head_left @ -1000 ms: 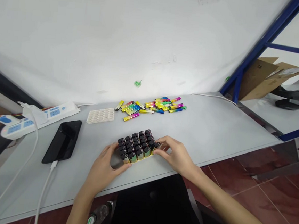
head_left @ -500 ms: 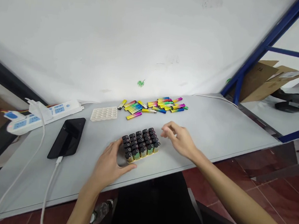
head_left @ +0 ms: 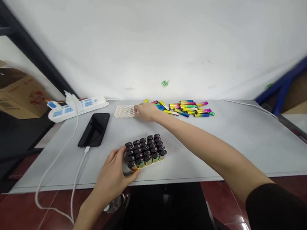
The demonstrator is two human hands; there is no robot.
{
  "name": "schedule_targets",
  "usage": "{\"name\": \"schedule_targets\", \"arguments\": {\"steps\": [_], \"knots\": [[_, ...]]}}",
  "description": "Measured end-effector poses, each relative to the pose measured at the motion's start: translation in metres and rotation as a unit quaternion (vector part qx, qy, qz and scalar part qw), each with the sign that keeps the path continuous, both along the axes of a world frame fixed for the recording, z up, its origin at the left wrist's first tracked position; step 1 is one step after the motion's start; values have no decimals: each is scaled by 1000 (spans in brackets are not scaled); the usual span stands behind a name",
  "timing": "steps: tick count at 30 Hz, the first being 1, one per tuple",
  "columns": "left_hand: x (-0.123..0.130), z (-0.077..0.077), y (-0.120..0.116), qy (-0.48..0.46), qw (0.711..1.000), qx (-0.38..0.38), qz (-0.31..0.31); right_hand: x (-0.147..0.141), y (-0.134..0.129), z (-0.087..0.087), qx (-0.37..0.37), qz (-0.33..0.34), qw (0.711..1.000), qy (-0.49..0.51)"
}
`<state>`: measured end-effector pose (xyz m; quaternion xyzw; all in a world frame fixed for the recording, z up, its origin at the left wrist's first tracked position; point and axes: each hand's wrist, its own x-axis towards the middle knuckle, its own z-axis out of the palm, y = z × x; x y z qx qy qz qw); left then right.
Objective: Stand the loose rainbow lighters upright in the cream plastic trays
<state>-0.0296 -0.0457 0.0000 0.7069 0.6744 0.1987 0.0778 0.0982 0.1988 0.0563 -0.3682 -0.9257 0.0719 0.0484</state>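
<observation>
Since the earlier frame, the right hand [head_left: 146, 111] has gone from beside the block of upright lighters [head_left: 146, 152] to the white tray [head_left: 123, 111] at the table's [head_left: 186, 169] back. Its fingers are bent at the tray's right end; whether they grip it, I cannot tell. The left hand [head_left: 110, 175] spreads its thumb and fingers wide around the block's left end, near the table's front edge; its grip is unclear.

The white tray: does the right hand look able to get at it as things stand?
Probably yes: the right hand is at the right end of the white tray, and nothing appears to block that end; contact is unclear.
</observation>
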Motion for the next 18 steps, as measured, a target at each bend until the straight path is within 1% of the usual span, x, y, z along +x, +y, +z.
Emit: {"name": "schedule_targets", "arguments": {"steps": [2,4,6,8,10,13,16,18], "knots": [[-5,-1,-12,-6,999,3,36,-13,1,-9,2,-10,1000,-9],[-7,-2,-21,-14,997,8,73,-18,-1,-14,-4,-19,1000,-1],[-7,-3,-24,-23,994,8,107,-14,-4,-14,-7,-27,1000,7],[-6,-3,-21,-33,991,9,126,-1,-8,-10,-1,-31,999,44],[-5,-3,-13,-42,990,15,135,22,-13,-5,10,-29,993,116],[-6,-4,6,-50,986,20,157,73,-23,-6,12,-21,972,232],[-9,-3,33,-49,981,20,187,133,-37,-17,22,-52,958,282],[-13,0,53,-45,981,20,190,171,-48,-29,39,-85,954,286]]}}
